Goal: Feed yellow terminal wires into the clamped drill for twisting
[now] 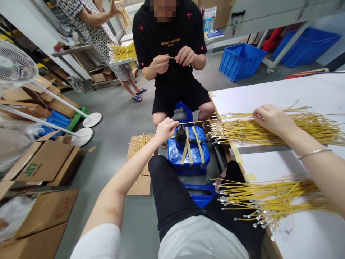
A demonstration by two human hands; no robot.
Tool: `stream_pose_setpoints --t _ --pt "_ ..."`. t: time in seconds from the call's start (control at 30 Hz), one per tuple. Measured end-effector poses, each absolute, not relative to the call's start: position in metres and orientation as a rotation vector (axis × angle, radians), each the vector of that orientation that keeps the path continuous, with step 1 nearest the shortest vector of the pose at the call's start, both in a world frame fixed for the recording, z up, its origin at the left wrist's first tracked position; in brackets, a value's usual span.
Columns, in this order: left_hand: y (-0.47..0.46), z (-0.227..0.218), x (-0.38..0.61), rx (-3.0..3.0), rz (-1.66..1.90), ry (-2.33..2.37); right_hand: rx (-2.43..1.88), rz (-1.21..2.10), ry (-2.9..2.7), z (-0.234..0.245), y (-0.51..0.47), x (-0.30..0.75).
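Head view: our left hand pinches a single yellow wire; our right hand lies on the upper bundle.

The wire is thin and straight and runs level from the left fingertips to the upper bundle, passing just above a black chuck. The left hand is closed narrow, thumb and fingers together on the wire's end. The chuck stands upright on a glossy blue stool, strapped down with tan tape. The right hand rests palm down on the upper bundle with its fingers curled, and we cannot tell whether it grips. Both bundles are yellow strands with bright metal terminals fanned over the edge of the white surface. The lower bundle lies nearer us. Opposite, a seated person holds a wire between both hands.
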State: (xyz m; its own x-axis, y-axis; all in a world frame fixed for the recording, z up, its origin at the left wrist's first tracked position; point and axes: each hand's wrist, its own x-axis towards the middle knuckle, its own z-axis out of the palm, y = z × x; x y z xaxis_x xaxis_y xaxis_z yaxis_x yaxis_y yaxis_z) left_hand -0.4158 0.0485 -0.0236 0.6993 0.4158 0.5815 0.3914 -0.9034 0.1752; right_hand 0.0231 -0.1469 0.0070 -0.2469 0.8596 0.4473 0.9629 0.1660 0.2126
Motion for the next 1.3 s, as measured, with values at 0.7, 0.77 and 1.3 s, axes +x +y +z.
stream_pose_setpoints --t 0.7,0.77,1.3 --pt "0.043 -0.031 -0.419 2.936 0.908 0.786 -1.975 -0.765 -2.122 0.009 -0.141 0.004" --pt "0.043 -0.033 -0.42 2.957 0.916 0.786 -1.974 -0.787 -2.129 0.008 -0.14 0.004" --pt "0.038 -0.027 -0.417 2.903 0.965 0.857 -1.981 -0.701 -2.09 0.004 -0.134 0.01"
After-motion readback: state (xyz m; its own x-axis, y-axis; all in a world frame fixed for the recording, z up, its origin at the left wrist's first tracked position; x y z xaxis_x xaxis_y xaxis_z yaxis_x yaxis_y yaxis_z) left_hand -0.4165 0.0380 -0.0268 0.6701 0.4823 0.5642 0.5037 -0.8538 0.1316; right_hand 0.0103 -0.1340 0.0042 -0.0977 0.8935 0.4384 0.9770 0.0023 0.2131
